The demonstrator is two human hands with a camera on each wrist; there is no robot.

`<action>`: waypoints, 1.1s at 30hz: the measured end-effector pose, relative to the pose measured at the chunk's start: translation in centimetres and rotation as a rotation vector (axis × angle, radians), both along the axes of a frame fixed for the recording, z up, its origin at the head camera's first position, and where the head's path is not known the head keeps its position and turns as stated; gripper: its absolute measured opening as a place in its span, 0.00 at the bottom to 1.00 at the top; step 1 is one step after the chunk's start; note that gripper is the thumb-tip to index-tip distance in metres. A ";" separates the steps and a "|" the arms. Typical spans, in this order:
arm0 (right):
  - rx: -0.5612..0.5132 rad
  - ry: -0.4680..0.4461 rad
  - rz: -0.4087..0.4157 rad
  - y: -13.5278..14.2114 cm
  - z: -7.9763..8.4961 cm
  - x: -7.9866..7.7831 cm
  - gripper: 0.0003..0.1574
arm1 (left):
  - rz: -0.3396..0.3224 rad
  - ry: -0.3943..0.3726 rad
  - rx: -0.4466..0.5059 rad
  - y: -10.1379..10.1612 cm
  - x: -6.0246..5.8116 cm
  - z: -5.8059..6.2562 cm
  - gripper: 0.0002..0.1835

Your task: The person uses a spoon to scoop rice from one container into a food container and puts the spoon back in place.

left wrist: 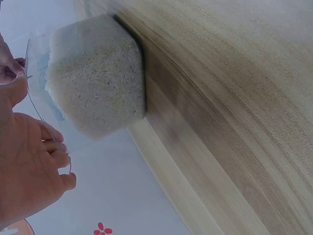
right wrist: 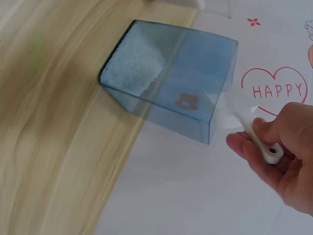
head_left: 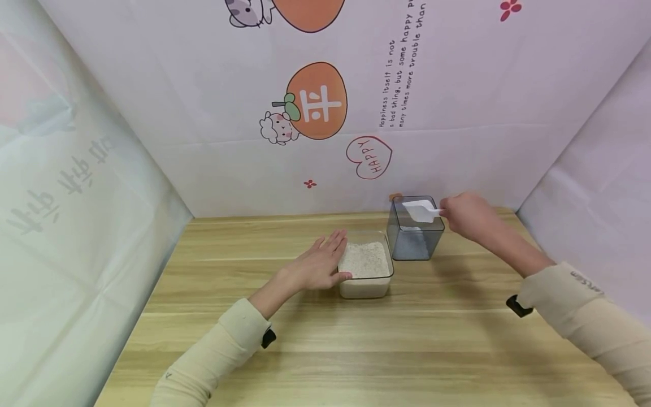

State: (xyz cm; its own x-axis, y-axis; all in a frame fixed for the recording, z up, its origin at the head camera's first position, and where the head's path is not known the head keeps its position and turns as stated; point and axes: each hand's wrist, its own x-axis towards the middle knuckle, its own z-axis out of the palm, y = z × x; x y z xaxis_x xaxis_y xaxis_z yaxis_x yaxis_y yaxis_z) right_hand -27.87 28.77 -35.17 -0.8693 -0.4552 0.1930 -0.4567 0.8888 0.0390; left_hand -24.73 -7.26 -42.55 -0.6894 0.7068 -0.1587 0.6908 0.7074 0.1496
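My left hand [head_left: 319, 265] rests against the left rim of a clear container [head_left: 365, 290], fingers extended along it and thumb at the front corner. Pale grain [left wrist: 100, 73] fills the lower part of this container. By its handle, my right hand [head_left: 469, 216] grips a white scoop [head_left: 421, 211], held at the open top of a taller blue-tinted container [head_left: 413, 246]. White contents [right wrist: 133, 61] lie at the bottom of the blue-tinted one. In the right wrist view, thumb and fingers pinch the scoop handle [right wrist: 264, 147].
Both containers stand side by side on a wood-grain table [head_left: 366, 350], near its back edge. Behind them rises a white printed sheet [head_left: 229, 152] with cartoon fruit and lettering. White sheets also hang at the left and right sides.
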 end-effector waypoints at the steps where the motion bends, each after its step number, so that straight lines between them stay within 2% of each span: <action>1: 0.028 0.026 0.017 0.0 -0.1 0.1 0.06 | 0.000 0.000 0.000 0.0 0.0 0.0 0.47; 7: 0.167 0.153 0.104 0.0 -0.4 0.6 0.03 | -0.003 0.006 0.004 0.0 0.1 0.0 0.47; 11: 0.122 0.151 0.100 0.1 -0.3 0.9 0.03 | -0.008 0.008 0.003 -0.1 0.1 0.0 0.47; 16: -0.065 0.051 0.013 0.5 0.3 1.4 0.04 | -0.007 0.012 -0.012 0.0 -0.1 -0.1 0.47; 20: -0.221 -0.030 -0.026 1.1 1.0 1.9 0.07 | -0.003 0.008 -0.015 0.0 -0.2 -0.1 0.47; 27: -0.536 -0.278 -0.056 1.3 2.3 3.3 0.11 | -0.008 0.010 -0.011 -0.1 -0.1 0.1 0.47; 30: -0.558 -0.361 -0.061 0.4 2.7 4.0 0.12 | -0.010 0.014 -0.005 -0.1 -0.1 0.1 0.47; 33: -0.490 -0.382 -0.039 -1.2 2.8 4.4 0.11 | -0.012 0.014 -0.001 -0.1 -0.1 0.1 0.47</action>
